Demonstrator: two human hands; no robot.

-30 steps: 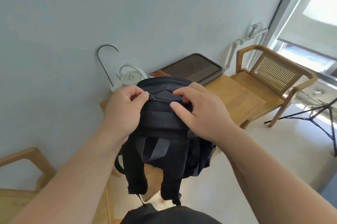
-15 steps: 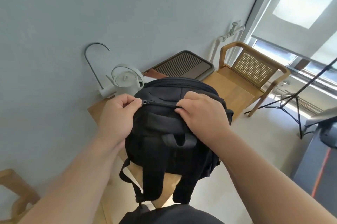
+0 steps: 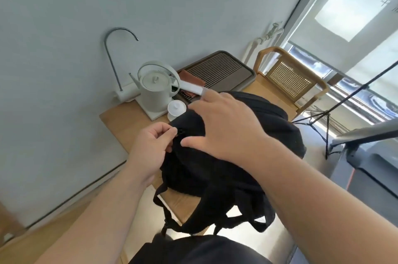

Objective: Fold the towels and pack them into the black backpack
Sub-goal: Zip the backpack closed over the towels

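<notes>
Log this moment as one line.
left hand: pinches zipper pull | right hand: open over backpack | backpack: on table | towels: none in view

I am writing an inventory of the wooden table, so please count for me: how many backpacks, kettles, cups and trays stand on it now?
backpack: 1
kettle: 1
cup: 1
tray: 1
Total: 4
</notes>
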